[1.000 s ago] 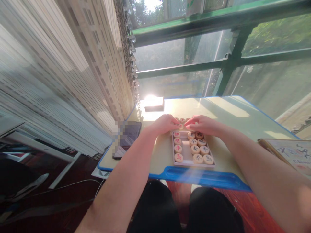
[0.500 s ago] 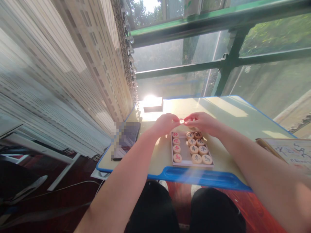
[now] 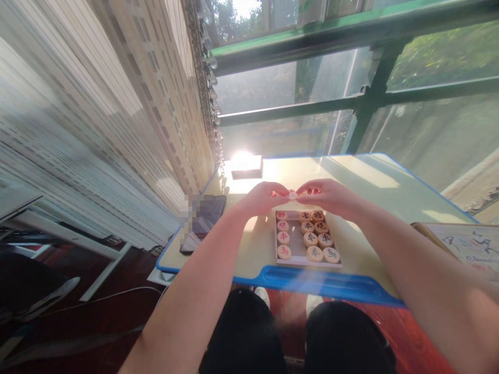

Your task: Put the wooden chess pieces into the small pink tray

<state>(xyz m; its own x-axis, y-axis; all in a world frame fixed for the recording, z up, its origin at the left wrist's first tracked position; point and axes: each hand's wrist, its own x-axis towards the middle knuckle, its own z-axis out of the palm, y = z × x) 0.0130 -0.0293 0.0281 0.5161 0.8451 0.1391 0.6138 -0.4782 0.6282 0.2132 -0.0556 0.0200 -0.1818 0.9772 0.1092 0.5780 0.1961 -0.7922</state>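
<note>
My left hand [image 3: 268, 196] and my right hand [image 3: 322, 193] meet fingertip to fingertip above the table, just beyond an open box [image 3: 297, 262]. Between them they pinch a small round Chinese chess piece [image 3: 292, 195], mostly covered by the fingers. Inside the box, a column of red-lettered Chinese chess pieces [image 3: 284, 238] runs down the left side. Two columns of dark-lettered Chinese chess pieces [image 3: 315, 253] fill the right side. A strip of bare box bottom shows between the red and dark pieces.
The pale table [image 3: 257, 249] has a blue edge with a moulded blue tray [image 3: 304, 280] at the front. A dark phone-like slab [image 3: 212, 213] lies at the left, a sunlit box [image 3: 247, 167] at the back. A lettered box or board [image 3: 463, 244] sits at the right; a curtain [image 3: 128, 104] hangs left.
My fingers have closed further round the chess piece, which is now more hidden. My hands stay in nearly the same place, and the pieces in the box keep their layout.
</note>
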